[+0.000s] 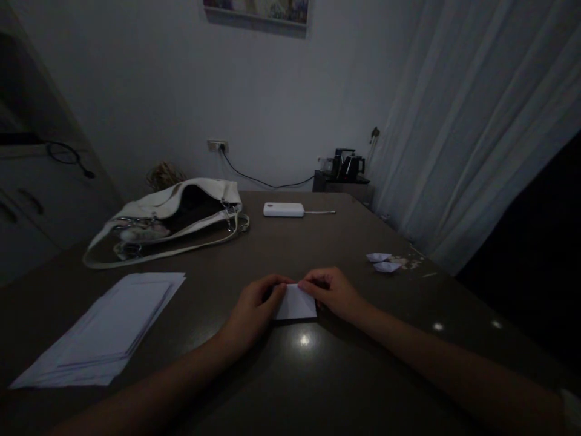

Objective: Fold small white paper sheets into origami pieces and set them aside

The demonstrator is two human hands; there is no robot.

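A small folded white paper point(297, 304) lies on the dark table point(318, 375) in front of me. My left hand point(254, 309) rests on its left edge with fingers curled and pressed down on the paper. My right hand point(333, 292) presses the paper's upper right corner with bent fingertips. Both hands touch the paper from opposite sides.
A stack of white paper sheets point(106, 330) lies at the left. A white handbag point(170, 218) sits behind it. A white power bank point(284, 209) with a cord lies at the far middle. Two small folded paper pieces point(384, 262) lie at the right, near a curtain point(476, 133).
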